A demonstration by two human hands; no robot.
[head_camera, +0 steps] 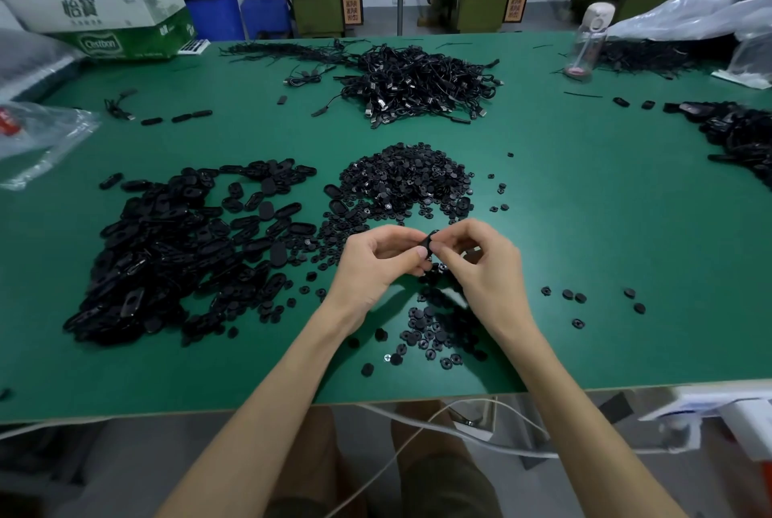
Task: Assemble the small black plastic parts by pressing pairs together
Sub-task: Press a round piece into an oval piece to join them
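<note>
My left hand (376,262) and my right hand (480,262) meet above the green table (605,225), both pinching one small black oval part (429,242) between thumbs and fingertips. Whether a second piece sits inside it is hidden by my fingers. A big heap of black oval shells (175,254) lies to the left. Just beyond my hands is a mound of small round black pieces (405,179). More round pieces (434,338) are scattered under and in front of my wrists.
A tangle of black cables (417,83) lies at the table's middle back, another dark pile (739,133) at the right edge. A cardboard box (113,20) and plastic bags (37,133) sit at the left, a clear bottle (589,41) at the back right. Loose discs (601,300) lie to the right.
</note>
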